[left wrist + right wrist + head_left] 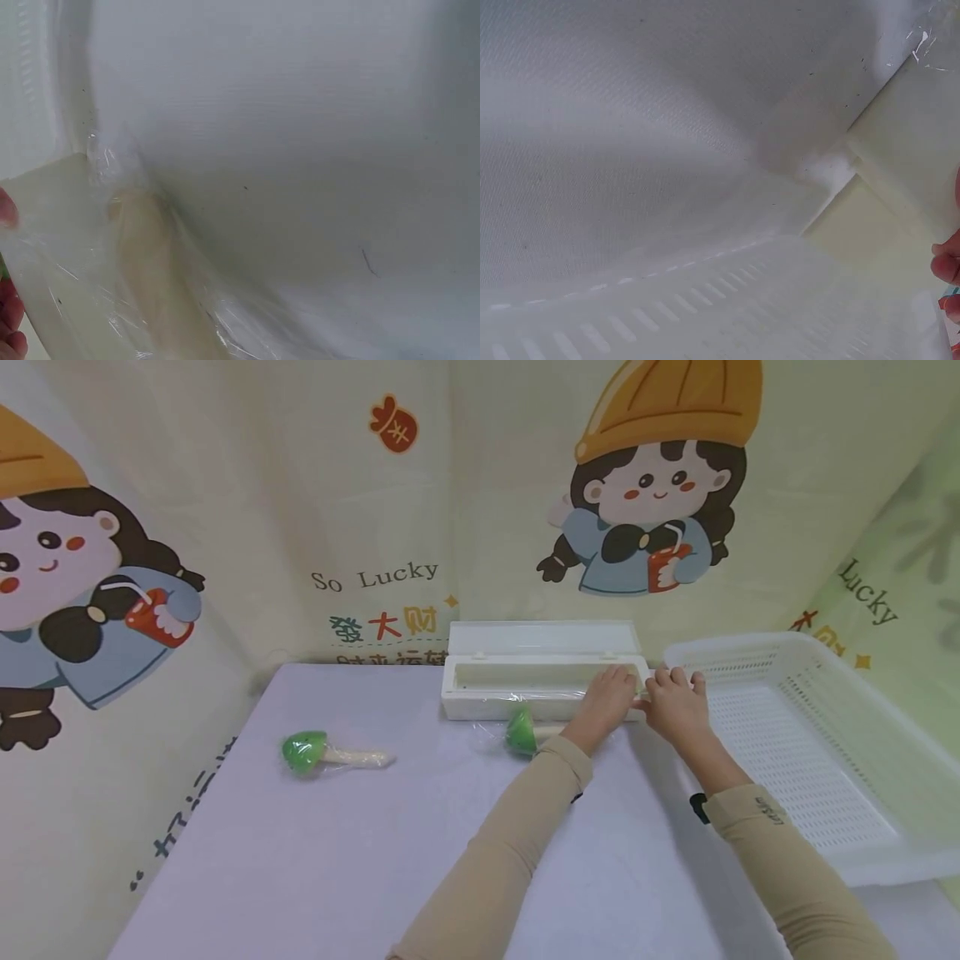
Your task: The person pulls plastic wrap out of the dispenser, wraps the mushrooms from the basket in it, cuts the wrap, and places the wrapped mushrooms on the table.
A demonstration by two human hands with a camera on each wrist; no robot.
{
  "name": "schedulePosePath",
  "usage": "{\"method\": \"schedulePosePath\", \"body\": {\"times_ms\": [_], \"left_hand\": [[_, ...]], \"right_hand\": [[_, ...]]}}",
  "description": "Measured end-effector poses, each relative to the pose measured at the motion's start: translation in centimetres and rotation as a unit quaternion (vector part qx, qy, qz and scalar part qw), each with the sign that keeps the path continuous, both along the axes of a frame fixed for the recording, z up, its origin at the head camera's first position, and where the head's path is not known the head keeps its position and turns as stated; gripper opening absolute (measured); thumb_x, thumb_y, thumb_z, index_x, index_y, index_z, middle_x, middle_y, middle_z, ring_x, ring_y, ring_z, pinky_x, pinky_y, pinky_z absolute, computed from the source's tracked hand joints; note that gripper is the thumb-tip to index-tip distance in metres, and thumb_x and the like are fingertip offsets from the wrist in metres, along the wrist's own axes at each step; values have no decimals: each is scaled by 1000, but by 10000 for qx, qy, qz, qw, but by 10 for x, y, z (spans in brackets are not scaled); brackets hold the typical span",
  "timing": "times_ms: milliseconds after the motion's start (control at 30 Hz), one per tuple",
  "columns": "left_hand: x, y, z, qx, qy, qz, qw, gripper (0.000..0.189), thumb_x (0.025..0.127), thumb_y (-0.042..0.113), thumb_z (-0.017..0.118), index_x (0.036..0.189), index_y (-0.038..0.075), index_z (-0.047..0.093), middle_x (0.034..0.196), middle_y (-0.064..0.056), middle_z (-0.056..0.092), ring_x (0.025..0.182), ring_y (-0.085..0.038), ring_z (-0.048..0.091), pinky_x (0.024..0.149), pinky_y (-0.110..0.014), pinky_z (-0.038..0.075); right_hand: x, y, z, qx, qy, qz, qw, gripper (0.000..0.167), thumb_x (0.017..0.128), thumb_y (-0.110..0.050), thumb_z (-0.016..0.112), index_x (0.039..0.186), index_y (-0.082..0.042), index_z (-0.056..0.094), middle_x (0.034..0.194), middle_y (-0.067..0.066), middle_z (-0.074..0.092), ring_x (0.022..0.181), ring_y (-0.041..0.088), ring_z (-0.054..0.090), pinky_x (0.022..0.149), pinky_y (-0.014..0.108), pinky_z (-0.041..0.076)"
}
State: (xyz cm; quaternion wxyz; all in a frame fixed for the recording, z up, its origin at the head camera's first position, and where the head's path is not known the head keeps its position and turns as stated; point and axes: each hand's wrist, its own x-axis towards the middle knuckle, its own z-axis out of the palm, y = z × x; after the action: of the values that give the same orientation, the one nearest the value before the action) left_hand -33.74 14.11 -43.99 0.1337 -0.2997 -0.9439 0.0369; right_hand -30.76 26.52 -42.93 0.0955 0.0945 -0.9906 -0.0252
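A long white box point(480, 703) stands at the table's back edge with its lid point(542, 637) raised behind it. My left hand point(602, 703) reaches over the right end of its front wall, fingertips at the opening. Close beside it, my right hand point(675, 702) has bent fingers at the box's right corner, with a bit of green between the hands. What either hand grips cannot be made out. In front of the box lies a green-capped toy mushroom point(519, 732), partly behind my left forearm. Clear plastic film point(105, 277) spreads over its pale stem point(154, 262).
Another green-capped mushroom point(303, 752), wrapped in clear film, lies on the left of the white-covered table point(337, 860). On the right, a large white perforated basket point(888, 702) stands close to my right forearm. A printed curtain point(247, 510) hangs behind the table.
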Motion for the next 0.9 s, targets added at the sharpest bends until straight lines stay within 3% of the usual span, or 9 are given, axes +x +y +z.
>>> {"method": "schedulePosePath", "body": {"times_ms": [300, 533, 667, 900], "left_hand": [[1, -5, -3, -338, 787, -306, 9959, 36, 92, 37, 45, 114, 11, 57, 106, 0, 53, 101, -12, 47, 86, -21, 40], [-1, -16, -6, -590, 1238, -566, 9889, 24, 94, 13, 42, 113, 12, 56, 107, 1, 53, 98, -11, 48, 84, -20, 41], [-1, -21, -5, -526, 1239, -691, 9885, 25, 93, 11, 41, 112, 13, 57, 107, 1, 52, 99, -11, 47, 81, -19, 41], [-2, -27, -5, -595, 840, -689, 9923, 27, 93, 12, 41, 116, 14, 55, 119, 1, 50, 110, -12, 43, 90, -22, 38]], "right_hand": [[-2, 1, -2, -3, -53, -79, 10000, 39, 88, -33, 56, 105, 2, 53, 111, 16, 47, 109, 36, 33, 95, 60, 13], [-1, 4, -1, -9, 27, -91, 10000, 39, 86, -32, 58, 105, 2, 53, 110, 17, 48, 108, 37, 34, 94, 60, 14], [-2, 4, -1, -12, 112, -106, 9999, 40, 86, -32, 59, 105, 2, 54, 108, 16, 49, 106, 37, 35, 93, 60, 16], [1, 0, -2, -60, 16, -111, 9999, 41, 86, -32, 58, 108, 3, 53, 108, 17, 47, 109, 37, 34, 95, 61, 13]]}}
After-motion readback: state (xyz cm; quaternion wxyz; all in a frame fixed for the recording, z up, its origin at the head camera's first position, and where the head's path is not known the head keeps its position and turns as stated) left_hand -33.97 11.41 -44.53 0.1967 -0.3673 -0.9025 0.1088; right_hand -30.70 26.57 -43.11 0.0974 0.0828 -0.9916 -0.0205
